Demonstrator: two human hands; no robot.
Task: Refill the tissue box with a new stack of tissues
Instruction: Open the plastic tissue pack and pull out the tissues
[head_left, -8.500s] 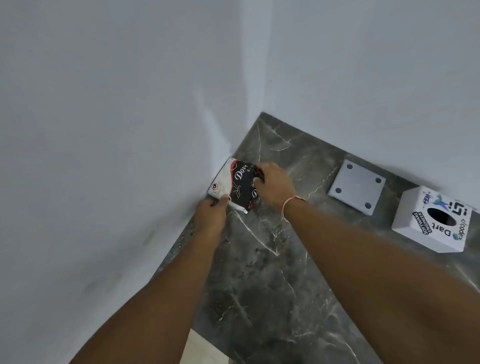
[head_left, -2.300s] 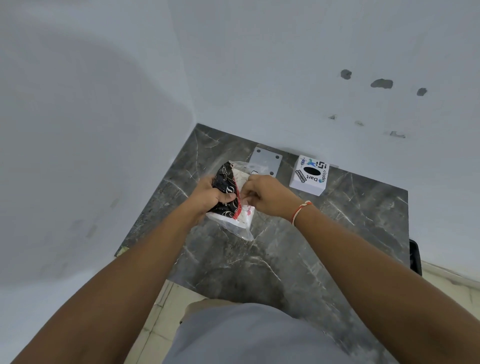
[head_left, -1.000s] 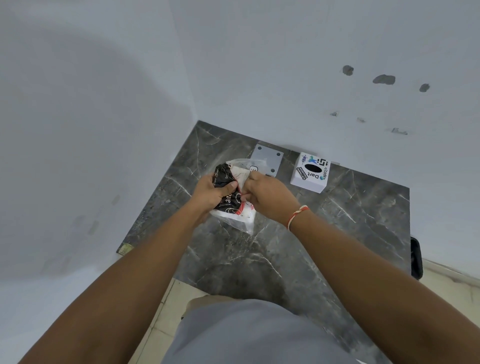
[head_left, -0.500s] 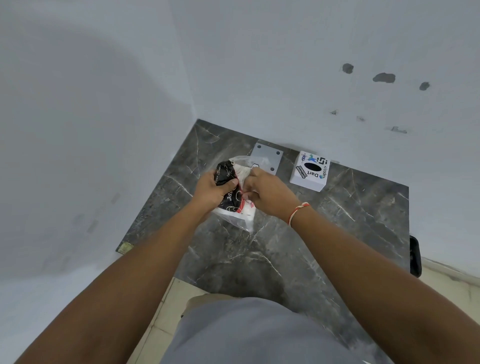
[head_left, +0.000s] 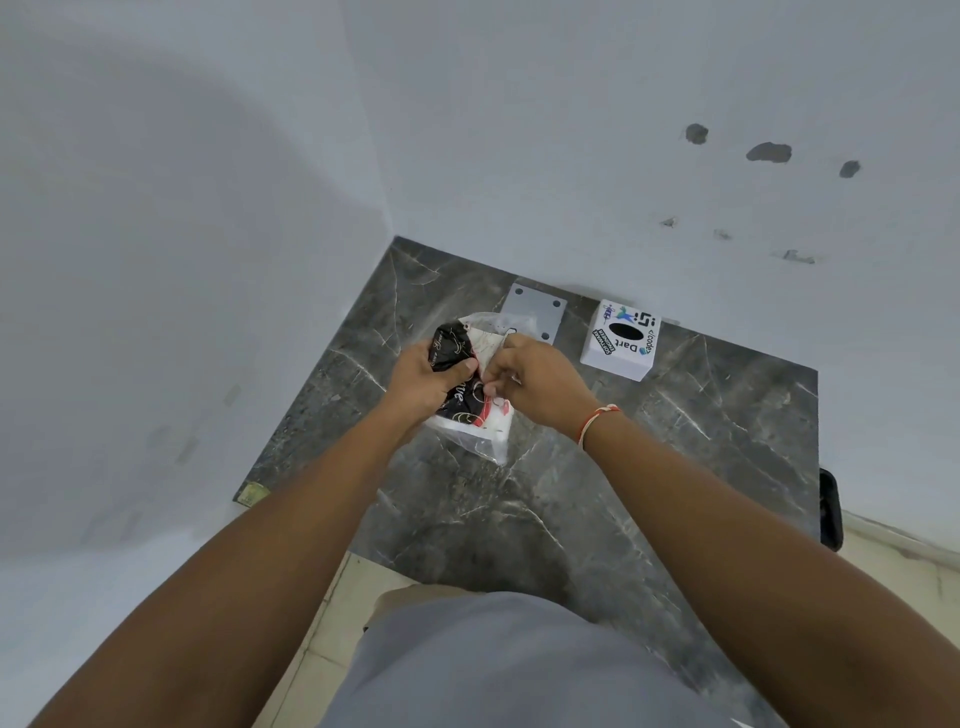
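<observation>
A tissue pack (head_left: 470, 410) in a black, red and white plastic wrapper is held above the dark marble table (head_left: 701, 441). My left hand (head_left: 423, 382) grips its black left side. My right hand (head_left: 537, 382) pinches the wrapper at its right edge, where clear plastic sticks up loose at the top. The white cube tissue box (head_left: 621, 340), with stickers and an oval slot on top, stands at the back of the table, to the right of both hands. Its grey square base plate (head_left: 535, 312) lies flat beside it, just behind the pack.
White walls meet in a corner behind and to the left of the table. A dark object (head_left: 830, 514) sits past the table's right edge. Pale floor tiles (head_left: 332, 613) show below the near edge.
Over the last second my hands stayed on the pack while the fingers of my right hand shifted along the wrapper's right edge. Earlier, I lifted the pack from the wall corner.
</observation>
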